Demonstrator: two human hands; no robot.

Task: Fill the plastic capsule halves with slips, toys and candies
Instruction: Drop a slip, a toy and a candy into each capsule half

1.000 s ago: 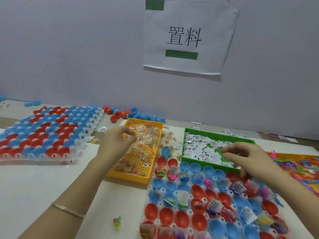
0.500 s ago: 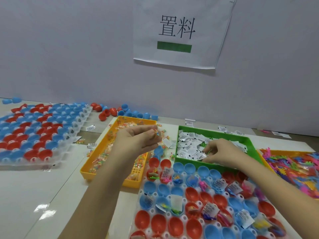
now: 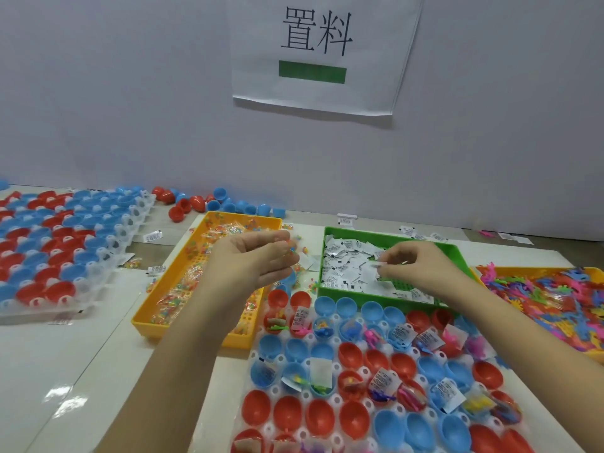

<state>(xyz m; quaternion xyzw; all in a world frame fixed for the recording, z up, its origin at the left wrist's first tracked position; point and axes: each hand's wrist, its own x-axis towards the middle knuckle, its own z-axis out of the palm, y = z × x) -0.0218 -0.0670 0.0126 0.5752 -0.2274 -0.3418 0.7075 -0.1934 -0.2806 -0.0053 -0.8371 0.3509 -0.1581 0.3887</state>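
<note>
Right hand (image 3: pixel 421 269) over green tray (image 3: pixel 457 253); slip (image 3: pixel 374 273) pinched at edge by fingertips. Left hand (image 3: pixel 258 263) half-curled; contents cannot be told. Slip judged light, limp, easily dropped. Capsule halves (image 3: pixel 353 413) seated below on surface.

We cannot tell what the left hand (image 3: pixel 258 259) holds: its curled fingers hide the grip, and only blurred specks of colour show at the fingertips. It also covers part of the candy tray (image 3: pixel 170 308). The right hand (image 3: pixel 421 269) hides part of the slip tray (image 3: pixel 330 292). The toy tray (image 3: pixel 588 273) is cut off by the right edge, the capsule tray (image 3: pixel 258 380) by the bottom edge. Print on the slips (image 3: pixel 340 273) is too small to read.
</note>
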